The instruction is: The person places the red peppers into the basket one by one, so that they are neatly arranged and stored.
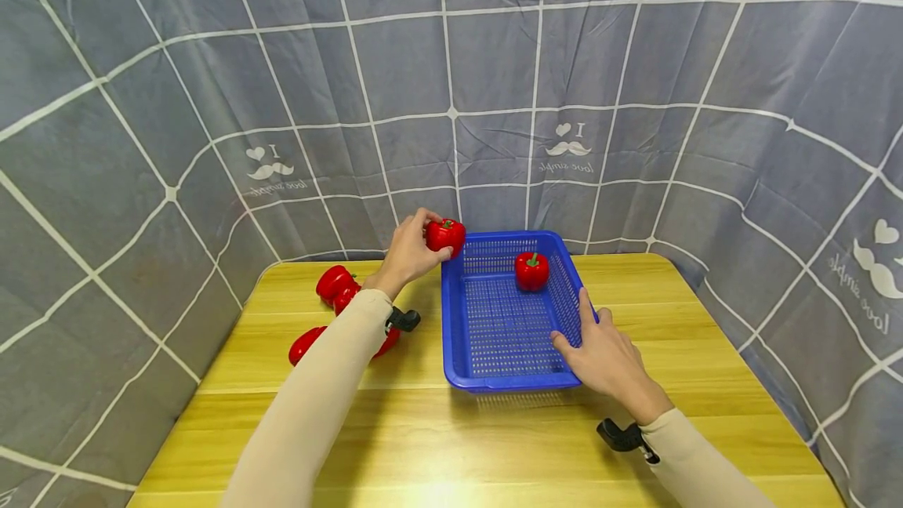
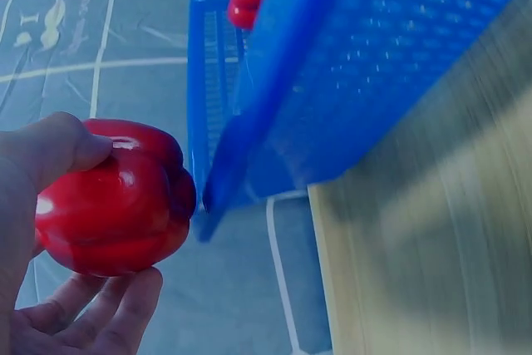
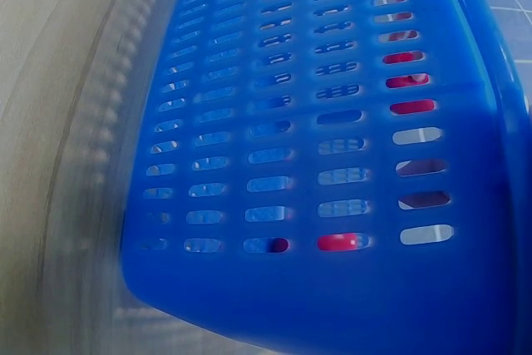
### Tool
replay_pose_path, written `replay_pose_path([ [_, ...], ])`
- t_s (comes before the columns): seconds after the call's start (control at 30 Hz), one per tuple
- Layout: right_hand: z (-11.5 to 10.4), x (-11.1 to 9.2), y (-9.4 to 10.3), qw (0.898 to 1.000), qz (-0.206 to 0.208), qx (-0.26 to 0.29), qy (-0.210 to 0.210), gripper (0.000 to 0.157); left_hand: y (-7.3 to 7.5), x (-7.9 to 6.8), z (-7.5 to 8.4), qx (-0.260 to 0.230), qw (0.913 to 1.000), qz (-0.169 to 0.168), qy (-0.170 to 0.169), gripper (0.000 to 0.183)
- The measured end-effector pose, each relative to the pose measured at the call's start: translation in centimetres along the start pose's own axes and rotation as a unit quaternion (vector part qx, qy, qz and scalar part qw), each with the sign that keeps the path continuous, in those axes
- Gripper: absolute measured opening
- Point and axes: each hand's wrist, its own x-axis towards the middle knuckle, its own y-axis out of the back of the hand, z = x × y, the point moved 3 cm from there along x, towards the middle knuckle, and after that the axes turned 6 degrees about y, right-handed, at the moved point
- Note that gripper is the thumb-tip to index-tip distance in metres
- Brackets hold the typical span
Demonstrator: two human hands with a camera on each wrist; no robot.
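In the head view my left hand point(image 1: 411, 252) grips a red bell pepper point(image 1: 446, 237) at the far left corner of a blue plastic basket point(image 1: 451, 335). The left wrist view shows thumb and fingers on opposite sides of this pepper point(image 2: 116, 205), close beside the basket's rim point(image 2: 274, 64). Inside the basket, near its far right part, another red bell pepper point(image 1: 531, 271) sits with its green stem up. My right hand point(image 1: 612, 355) holds the basket's right rim, thumb on the inner side. The right wrist view has the basket's slotted wall point(image 3: 291, 288) but no fingers.
Several red bell peppers point(image 1: 335, 285) lie on the wooden table point(image 1: 437, 445) left of the basket, partly hidden by my left forearm. A grey curtain with white lines point(image 1: 494, 61) hangs behind the table and along both sides.
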Motion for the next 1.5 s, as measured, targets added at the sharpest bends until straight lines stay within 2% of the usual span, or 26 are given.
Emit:
replay_pose_path([
  [0.23,0.0,0.0,0.0,1.0,0.003,-0.002,0.0,0.11,-1.7,0.3,1.8,-0.002,0.9997,-0.022,-0.005,0.058],
  [0.57,0.1,0.1,-0.1,1.0,0.001,-0.003,-0.002,0.108,-4.4,0.8,3.2,0.017,0.9986,-0.051,0.007,0.074],
  [0.83,-0.1,0.1,0.0,1.0,0.002,-0.002,-0.003,0.109,-6.7,1.0,4.1,0.032,0.9962,-0.081,0.006,0.069],
  [0.97,-0.1,0.1,0.0,1.0,0.004,-0.003,-0.003,0.108,-7.9,1.3,3.6,0.036,0.9952,-0.09,-0.002,0.07],
  [1.2,-0.1,0.1,-0.2,1.0,0.006,-0.005,0.001,0.108,-11.3,3.0,0.8,0.057,0.9944,-0.088,-0.011,0.072],
  [1.33,0.0,0.1,-0.2,1.0,0.008,-0.007,0.001,0.109,-12.2,3.7,0.6,0.062,0.9929,-0.101,-0.004,0.075],
  [1.5,0.1,0.2,-0.2,1.0,0.01,-0.008,0.001,0.108,-12.5,3.7,1.2,0.06,0.9889,-0.134,0.027,0.077],
])
